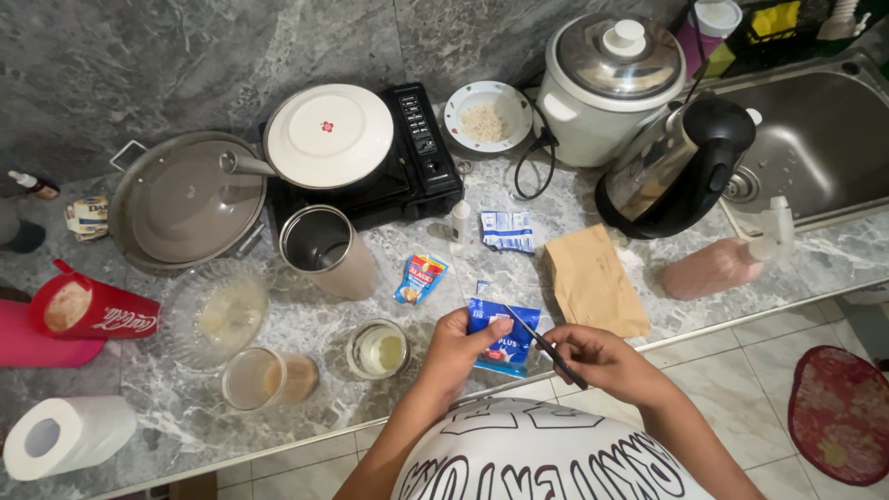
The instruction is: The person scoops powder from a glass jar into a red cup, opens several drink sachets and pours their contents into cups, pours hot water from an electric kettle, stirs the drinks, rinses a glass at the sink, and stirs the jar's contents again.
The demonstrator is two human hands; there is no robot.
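A grey marble wall (185, 56) with pale veins rises behind a counter (306, 315) of the same stone, its front edge trimmed in metal. A steel sink (824, 139) is set into the counter at the right. Below, the floor (741, 370) is pale square tile, with a red oval mat (841, 412) lying on it.

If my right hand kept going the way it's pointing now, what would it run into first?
The right hand points its scissors up-left; they would meet the blue sachet held by the left hand first, apparently already at its edge.
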